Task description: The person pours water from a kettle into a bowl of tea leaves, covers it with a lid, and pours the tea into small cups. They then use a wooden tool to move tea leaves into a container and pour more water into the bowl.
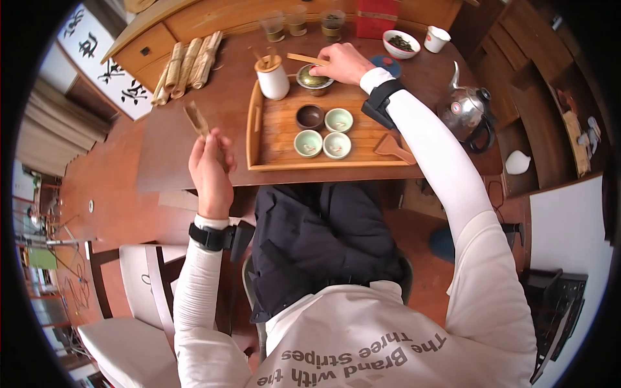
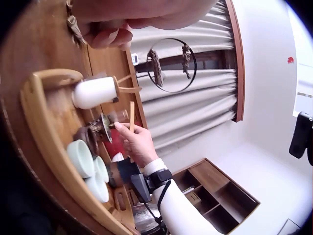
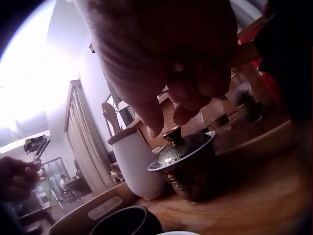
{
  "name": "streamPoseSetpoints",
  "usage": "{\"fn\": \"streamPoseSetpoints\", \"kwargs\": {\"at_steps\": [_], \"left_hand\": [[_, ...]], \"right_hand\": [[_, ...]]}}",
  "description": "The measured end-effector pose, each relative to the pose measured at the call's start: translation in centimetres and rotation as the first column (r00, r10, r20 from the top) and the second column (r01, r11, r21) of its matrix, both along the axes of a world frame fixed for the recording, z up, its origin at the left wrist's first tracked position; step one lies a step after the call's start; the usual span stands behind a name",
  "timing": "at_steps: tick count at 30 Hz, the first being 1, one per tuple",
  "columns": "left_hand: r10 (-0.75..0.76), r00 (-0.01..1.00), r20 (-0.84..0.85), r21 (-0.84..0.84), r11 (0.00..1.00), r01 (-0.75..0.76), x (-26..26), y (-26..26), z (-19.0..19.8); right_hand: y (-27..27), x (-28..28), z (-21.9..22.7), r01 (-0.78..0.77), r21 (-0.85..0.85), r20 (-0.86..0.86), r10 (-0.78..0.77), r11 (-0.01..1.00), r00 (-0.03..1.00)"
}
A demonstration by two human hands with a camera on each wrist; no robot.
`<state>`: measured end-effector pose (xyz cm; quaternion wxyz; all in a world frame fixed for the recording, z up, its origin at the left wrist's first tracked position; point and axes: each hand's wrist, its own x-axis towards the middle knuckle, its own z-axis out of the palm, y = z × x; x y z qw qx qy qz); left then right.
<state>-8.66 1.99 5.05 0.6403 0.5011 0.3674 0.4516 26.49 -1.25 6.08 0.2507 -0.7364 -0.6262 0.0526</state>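
Left hand (image 1: 211, 169): fingers closed round scoop (image 1: 195, 118)
Right hand (image 1: 347, 64): fingers curled, gripping stick (image 1: 301, 58)
Lid (image 3: 185, 152): apparent step, handling it; contact unclear
Knob (image 3: 172, 136): next, likely a steady pinch

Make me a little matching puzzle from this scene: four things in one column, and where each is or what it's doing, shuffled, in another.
Column one
1. left hand
2. right hand
3. dark cup
4. metal kettle

Column two
A. on the tray, beside pale green cups
B. holding a wooden scoop
C. off the tray, to its right
D. at the lidded bowl, holding a wooden strip

Pairs: 1-B, 2-D, 3-A, 4-C
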Motion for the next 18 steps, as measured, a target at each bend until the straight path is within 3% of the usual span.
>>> {"fn": "streamPoseSetpoints", "kwargs": {"at_steps": [3, 5, 7, 9, 11, 12, 13, 15, 17, 18], "left_hand": [[0.062, 0.998, 0.002, -0.113, 0.992, -0.061, -4.7, -0.8, -2.0], [0.112, 0.994, 0.017, -0.155, 0.982, -0.108, -7.2, -1.3, -3.1], [0.167, 0.986, 0.012, -0.173, 0.971, -0.163, -9.2, -1.9, -3.5], [0.227, 0.972, 0.066, -0.232, 0.95, -0.206, -11.1, -2.3, -4.2], [0.286, 0.954, 0.094, -0.265, 0.93, -0.253, -12.4, -3.3, -4.2], [0.291, 0.951, 0.108, -0.273, 0.928, -0.253, -12.9, -3.6, -4.8], [0.29, 0.95, 0.118, -0.28, 0.927, -0.248, -13.4, -3.9, -5.3], [0.294, 0.95, 0.103, -0.329, 0.912, -0.246, -13.0, -4.4, -6.4], [0.298, 0.947, 0.12, -0.354, 0.904, -0.239, -11.9, -4.8, -7.5], [0.292, 0.947, 0.132, -0.356, 0.906, -0.23, -11.3, -5.2, -7.3]], "right_hand": [[1.1, -0.8, -0.3, -0.022, -0.025, 0.018, 0.023, 0.999, 1.0], [1.8, -0.4, -1.0, -0.023, -0.007, 0.144, 0.024, 1.0, 0.989], [1.6, -0.7, 0.3, 0.023, -0.069, 0.086, -0.017, 0.997, 0.996], [0.3, -1.8, 2.2, 0.029, 0.064, 0.055, -0.032, 0.998, 0.998], [-1.3, -4.1, 4.3, 0.01, 0.043, 0.012, -0.011, 0.999, 1.0], [-2.2, -5.7, 4.8, -0.039, -0.023, -0.059, 0.038, 0.999, 0.998], [-2.1, -7.2, 3.7, -0.167, 0.031, -0.069, 0.169, 0.985, 0.983], [-2.5, -10.4, 3.0, -0.256, -0.171, -0.148, 0.232, 0.951, 0.961], [-1.8, -13.1, 1.2, -0.315, -0.24, -0.119, 0.294, 0.918, 0.948], [-1.2, -13.9, -0.2, -0.357, -0.183, -0.111, 0.341, 0.916, 0.933]]}}
